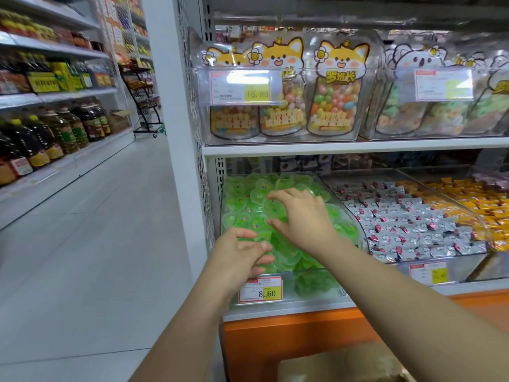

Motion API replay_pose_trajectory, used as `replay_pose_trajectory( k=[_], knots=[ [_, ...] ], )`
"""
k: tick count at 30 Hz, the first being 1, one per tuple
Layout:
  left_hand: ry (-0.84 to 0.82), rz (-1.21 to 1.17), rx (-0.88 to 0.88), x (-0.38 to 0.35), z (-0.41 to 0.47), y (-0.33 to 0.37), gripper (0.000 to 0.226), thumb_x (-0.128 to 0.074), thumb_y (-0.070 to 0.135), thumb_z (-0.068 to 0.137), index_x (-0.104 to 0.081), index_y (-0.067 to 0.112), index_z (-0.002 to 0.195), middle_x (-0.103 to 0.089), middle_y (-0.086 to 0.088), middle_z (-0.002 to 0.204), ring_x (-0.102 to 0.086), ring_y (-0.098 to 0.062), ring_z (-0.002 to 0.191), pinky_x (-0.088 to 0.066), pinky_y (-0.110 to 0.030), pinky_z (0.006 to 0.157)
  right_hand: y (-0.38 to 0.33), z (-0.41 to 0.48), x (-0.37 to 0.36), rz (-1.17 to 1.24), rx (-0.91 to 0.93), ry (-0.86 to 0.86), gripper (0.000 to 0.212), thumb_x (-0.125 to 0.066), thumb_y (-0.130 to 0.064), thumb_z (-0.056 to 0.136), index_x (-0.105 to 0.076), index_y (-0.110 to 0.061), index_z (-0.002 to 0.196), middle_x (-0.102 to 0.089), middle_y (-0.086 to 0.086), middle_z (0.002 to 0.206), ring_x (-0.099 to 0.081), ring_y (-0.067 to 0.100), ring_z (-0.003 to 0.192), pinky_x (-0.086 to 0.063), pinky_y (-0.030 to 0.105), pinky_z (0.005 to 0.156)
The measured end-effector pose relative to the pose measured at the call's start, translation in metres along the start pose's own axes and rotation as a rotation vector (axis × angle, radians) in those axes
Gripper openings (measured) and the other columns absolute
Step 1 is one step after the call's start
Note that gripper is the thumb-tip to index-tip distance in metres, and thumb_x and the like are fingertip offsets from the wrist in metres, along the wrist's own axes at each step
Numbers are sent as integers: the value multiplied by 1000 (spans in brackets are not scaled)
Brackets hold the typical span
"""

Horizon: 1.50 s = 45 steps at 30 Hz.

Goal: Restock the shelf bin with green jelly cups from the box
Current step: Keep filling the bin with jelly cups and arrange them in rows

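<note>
Left of centre in the upper half, a price tag [246,87] hangs on the clear upper bin [275,137]. Its yellow patch reads 16.80, and the small print beside that is too fine to read. Just right of it, a fox-headed candy pouch [340,106] carries the yellow characters 罗班长 across its neck. Low in the middle, a red-bordered tag [260,289] is fixed to the front of the shelf bin [316,292] of green jelly cups [237,201]; it shows 8.60, with the 60 on yellow. The upper-right tag [444,84] is washed out and the lower-right tag [427,272] is blurred. At upper left, the orange banner [110,20] bears large pale characters I cannot read.
</note>
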<state>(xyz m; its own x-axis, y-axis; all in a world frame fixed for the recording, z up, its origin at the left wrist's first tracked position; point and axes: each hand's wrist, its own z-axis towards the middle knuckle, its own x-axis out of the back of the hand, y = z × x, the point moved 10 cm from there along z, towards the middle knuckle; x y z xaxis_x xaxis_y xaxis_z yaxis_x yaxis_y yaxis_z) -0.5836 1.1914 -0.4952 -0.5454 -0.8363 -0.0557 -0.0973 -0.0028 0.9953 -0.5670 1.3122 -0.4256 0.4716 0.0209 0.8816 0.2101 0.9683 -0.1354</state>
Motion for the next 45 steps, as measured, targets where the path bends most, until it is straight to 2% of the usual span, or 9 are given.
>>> replay_pose_trajectory(
  k=[7, 13, 16, 20, 27, 31, 35, 39, 45],
  knots=[
    [41, 22, -71, 20, -4, 12, 17, -58, 6, 90, -49, 18, 98, -66, -10, 101, -66, -11, 79, -54, -17, 58, 5, 1, 7, 264, -2, 141, 29, -69, -12, 78, -63, -20, 106, -61, -1, 112, -61, 25, 87, -44, 36, 85],
    [44, 91, -210, 20, -10, 31, 14, -57, 10, 92, -55, 23, 97, -69, -5, 98, -67, -4, 77, -53, -19, 65, -4, -18, 52, 497, 127, 423, 35, -68, -1, 78, -60, -15, 109, -53, -6, 101, -45, 4, 71, -44, 22, 75],
    [0, 64, -256, 14, -15, 40, 15, -56, 17, 92, -57, 27, 102, -69, -1, 102, -69, -5, 84, -55, -22, 69, -5, -29, 59, 730, 50, 390, 45, -65, -3, 82, -54, -22, 122, -50, -7, 99, -51, 4, 74, -43, 14, 71],
    [-78, -91, -233, 2, -23, 39, 26, -51, 16, 93, -54, 27, 116, -70, 1, 102, -70, -12, 89, -57, -22, 69, -12, -44, 41, 1083, -139, 212, 42, -57, 1, 87, -52, -21, 122, -46, -2, 95, -50, -3, 52, -39, 7, 54],
    [12, -46, -256, 5, -23, 33, 28, -45, 9, 97, -58, 31, 107, -70, 2, 90, -69, -8, 72, -54, -18, 64, -30, -54, 38, 870, -77, 76, 20, -64, -14, 84, -61, -30, 95, -45, -8, 66, -40, 3, 48, -33, 16, 49],
    [126, 82, -350, 22, -22, 43, 26, -51, 12, 94, -58, 35, 105, -65, 13, 66, -61, 3, 64, -50, -15, 61, -21, -47, 38, 698, -131, 8, 9, -66, -30, 82, -60, -26, 88, -62, -4, 62, -47, 3, 48, -41, 27, 53],
    [263, 207, -368, 35, -22, 43, 23, -58, 17, 91, -56, 32, 109, -61, 9, 71, -60, -3, 58, -52, -26, 63, -18, -53, 17, 890, -249, -177, 8, -63, -22, 87, -57, -17, 91, -70, 0, 67, -39, 1, 35, -30, 15, 44],
    [91, 249, -208, 19, -21, 22, 28, -64, 15, 88, -56, 31, 109, -61, 10, 102, -69, -11, 74, -57, -35, 76, -13, -66, -4, 930, -325, -228, 13, -60, -20, 89, -56, -15, 101, -67, -13, 62, -44, -3, 40, -37, 19, 55],
    [62, 225, -61, 18, -19, 2, 25, -66, 7, 85, -65, 23, 104, -72, -4, 75, -67, -19, 76, -56, -25, 74, -9, -78, -10, 753, -256, -270, 37, -59, -23, 90, -53, -14, 125, -59, -21, 55, -51, -9, 53, -39, 9, 64]
  ],
)
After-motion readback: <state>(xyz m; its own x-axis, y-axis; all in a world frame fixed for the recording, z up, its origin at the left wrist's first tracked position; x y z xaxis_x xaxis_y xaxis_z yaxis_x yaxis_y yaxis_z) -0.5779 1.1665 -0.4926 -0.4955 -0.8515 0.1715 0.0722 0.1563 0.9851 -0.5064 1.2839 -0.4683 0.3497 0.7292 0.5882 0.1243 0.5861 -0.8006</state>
